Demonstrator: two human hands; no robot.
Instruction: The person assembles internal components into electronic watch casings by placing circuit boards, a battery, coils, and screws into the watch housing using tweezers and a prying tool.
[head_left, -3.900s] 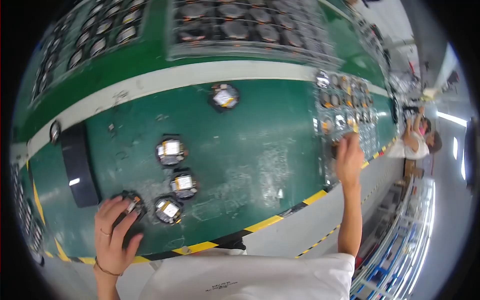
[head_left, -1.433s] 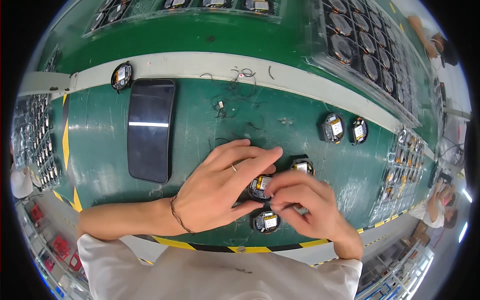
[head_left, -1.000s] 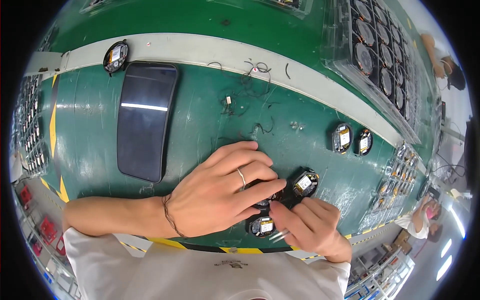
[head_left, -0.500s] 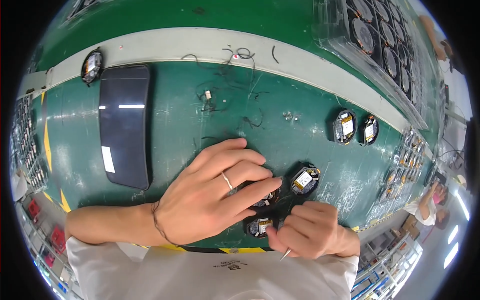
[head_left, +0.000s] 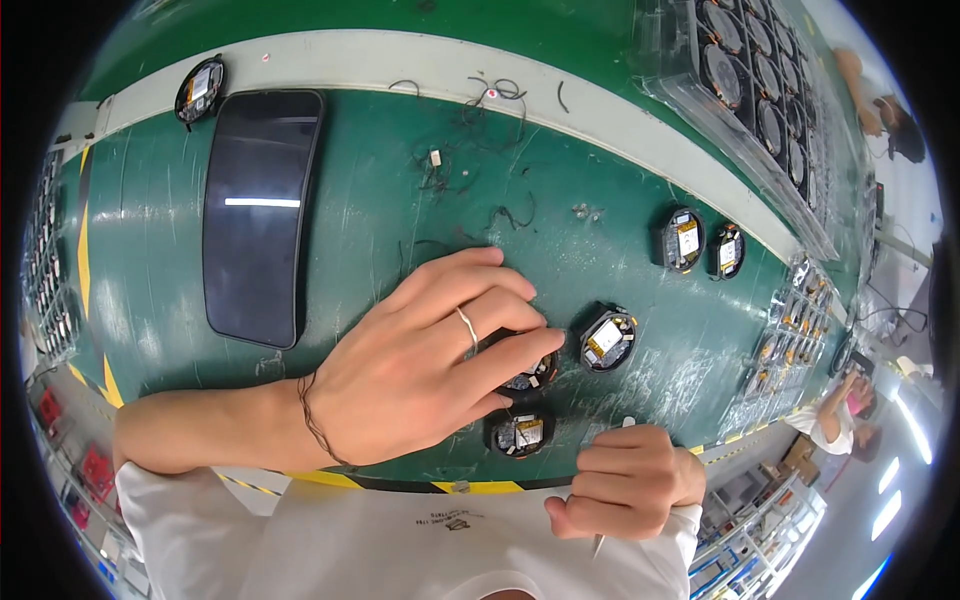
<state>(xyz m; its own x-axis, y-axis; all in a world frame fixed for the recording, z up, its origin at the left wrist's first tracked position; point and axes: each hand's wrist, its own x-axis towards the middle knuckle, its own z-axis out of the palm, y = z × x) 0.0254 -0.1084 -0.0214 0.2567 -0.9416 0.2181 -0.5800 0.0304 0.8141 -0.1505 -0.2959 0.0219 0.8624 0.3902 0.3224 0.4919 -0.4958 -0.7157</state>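
Note:
My left hand (head_left: 420, 345) spans a round black electronic module (head_left: 530, 375) on the green bench. Its fingers curl over the module's rim and hide much of it. Just below lies a second round module (head_left: 520, 433) with a white label, a thin dark wire running between the two. My right hand (head_left: 625, 480) is closed in a fist near the bench's front edge, apart from the modules. From it pokes the pale, slender tip of a thin pointed tool (head_left: 599, 545); the rest is mostly covered by my fingers. Another module (head_left: 607, 338) sits to the right of my left fingertips.
A long dark curved glossy panel (head_left: 260, 220) lies at left, with a module (head_left: 201, 90) beyond it. Two modules (head_left: 682, 240) stand at right, near clear trays of parts (head_left: 790, 330). Wire scraps (head_left: 510, 215) litter the bench. A tray of round parts (head_left: 760, 90) is far right.
My right hand has drawn back from the lower module, toward me, still closed on the thin tool. My left hand keeps its hold on the module. The view has shifted slightly.

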